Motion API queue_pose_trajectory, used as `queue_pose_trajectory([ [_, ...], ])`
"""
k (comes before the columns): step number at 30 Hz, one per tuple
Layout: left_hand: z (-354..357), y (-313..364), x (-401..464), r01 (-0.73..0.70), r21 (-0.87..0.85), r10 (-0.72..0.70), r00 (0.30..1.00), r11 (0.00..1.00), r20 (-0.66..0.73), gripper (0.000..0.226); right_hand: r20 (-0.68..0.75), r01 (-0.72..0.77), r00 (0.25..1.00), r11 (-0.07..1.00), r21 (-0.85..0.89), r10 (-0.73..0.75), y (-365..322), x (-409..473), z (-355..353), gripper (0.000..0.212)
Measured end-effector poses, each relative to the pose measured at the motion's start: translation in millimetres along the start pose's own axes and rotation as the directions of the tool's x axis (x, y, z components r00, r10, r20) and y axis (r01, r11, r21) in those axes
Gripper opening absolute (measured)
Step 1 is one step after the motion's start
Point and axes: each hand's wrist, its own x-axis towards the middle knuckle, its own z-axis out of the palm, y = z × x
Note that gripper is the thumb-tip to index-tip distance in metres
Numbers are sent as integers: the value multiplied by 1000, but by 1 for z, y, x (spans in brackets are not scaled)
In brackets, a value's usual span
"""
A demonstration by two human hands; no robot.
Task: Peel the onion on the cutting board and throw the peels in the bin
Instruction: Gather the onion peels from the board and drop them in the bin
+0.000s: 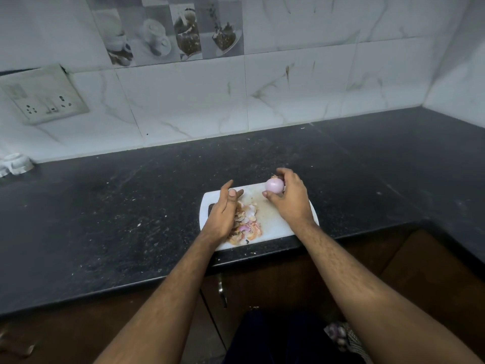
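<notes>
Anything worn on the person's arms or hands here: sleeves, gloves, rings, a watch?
Nothing shows. Both forearms are bare up to the frame edge, with visible hair; no sleeve, glove or watch. The left hand and right hand show no rings, though some fingers are hidden.

Nothing legible from my end — no words, brand marks or numbers anywhere. The decorative wall tiles [168, 30] carry pictures of cups and food only, and the switch plate [43, 94] shows bare sockets — no lettering I can make out.
</notes>
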Motion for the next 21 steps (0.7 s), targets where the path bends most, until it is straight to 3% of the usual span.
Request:
queue_pose_trajectory([
  [6, 3, 6, -3, -18, 40, 17, 999, 999, 27, 68, 64, -23, 998, 997, -70, 28, 16, -1, 3, 48],
  [15, 3, 5, -3, 1, -4, -1, 1000, 1000, -21, 67, 36, -15, 999, 992, -124, 20, 14, -5, 2, 73],
  [21, -1, 4, 0, 27, -120, -40, 993, 992, -111, 79, -21, 101, 994, 993, -58, -103, 9, -16, -4, 45],
])
